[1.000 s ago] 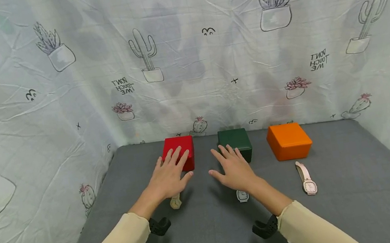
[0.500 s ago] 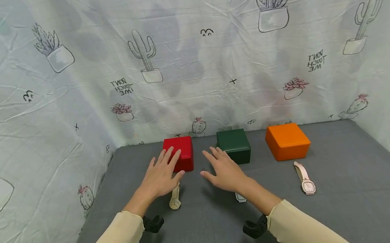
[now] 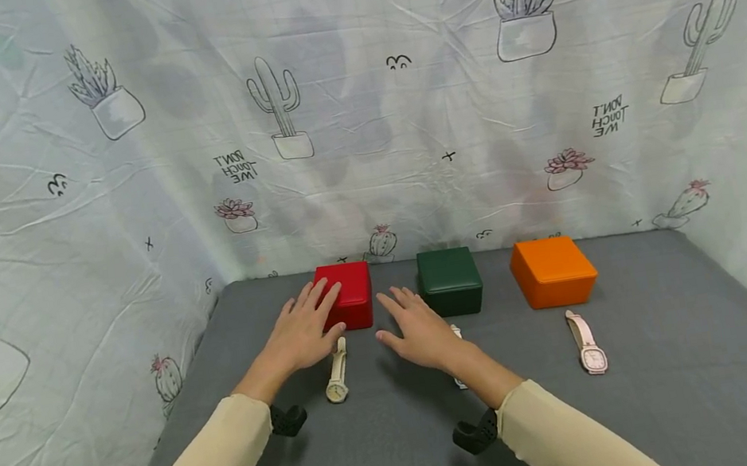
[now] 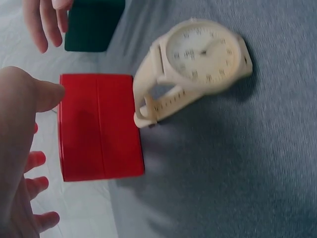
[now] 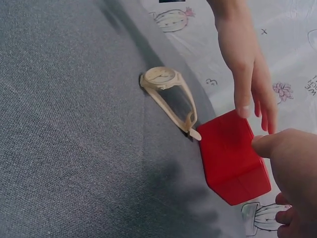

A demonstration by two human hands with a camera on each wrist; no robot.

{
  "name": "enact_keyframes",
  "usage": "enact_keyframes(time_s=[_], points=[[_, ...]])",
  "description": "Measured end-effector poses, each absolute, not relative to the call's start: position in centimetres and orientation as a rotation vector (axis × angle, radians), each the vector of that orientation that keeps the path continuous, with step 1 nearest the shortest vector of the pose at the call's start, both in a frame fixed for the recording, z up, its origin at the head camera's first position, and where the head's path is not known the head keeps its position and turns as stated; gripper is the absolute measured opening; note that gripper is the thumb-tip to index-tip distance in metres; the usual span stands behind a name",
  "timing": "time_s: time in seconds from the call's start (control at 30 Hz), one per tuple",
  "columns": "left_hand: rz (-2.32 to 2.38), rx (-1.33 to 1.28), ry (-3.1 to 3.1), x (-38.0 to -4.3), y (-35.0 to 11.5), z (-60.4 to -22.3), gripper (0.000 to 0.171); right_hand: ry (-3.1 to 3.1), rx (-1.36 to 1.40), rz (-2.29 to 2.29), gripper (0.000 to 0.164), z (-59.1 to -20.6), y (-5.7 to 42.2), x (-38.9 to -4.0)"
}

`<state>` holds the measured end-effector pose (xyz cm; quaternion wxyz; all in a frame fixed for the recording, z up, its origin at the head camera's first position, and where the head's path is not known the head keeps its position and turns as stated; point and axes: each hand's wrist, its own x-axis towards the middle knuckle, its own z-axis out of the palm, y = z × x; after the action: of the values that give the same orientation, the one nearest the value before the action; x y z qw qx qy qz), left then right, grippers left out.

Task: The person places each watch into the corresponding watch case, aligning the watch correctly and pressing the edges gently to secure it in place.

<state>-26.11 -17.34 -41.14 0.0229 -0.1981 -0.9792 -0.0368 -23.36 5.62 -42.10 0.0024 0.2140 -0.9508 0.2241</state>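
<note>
i record left hand [image 3: 298, 337] spread near the red box [image 3: 356, 300]; right hand [image 3: 423, 334] spread right of it; cream watch [image 3: 338, 369] before it.

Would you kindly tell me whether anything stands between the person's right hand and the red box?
Nothing visible stands between the right hand and the red box. The cream watch lies nearer the person than the box, outside that gap; the left hand is by the box's left side.
</note>
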Motion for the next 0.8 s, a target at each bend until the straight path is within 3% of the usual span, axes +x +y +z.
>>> enact_keyframes(time_s=[0.8], points=[[-0.01,-0.61,-3.057,-28.2,-18.1,-42.1,0.081,-3.042,0.609,0.684,0.075,-43.8,3.9,-27.1]])
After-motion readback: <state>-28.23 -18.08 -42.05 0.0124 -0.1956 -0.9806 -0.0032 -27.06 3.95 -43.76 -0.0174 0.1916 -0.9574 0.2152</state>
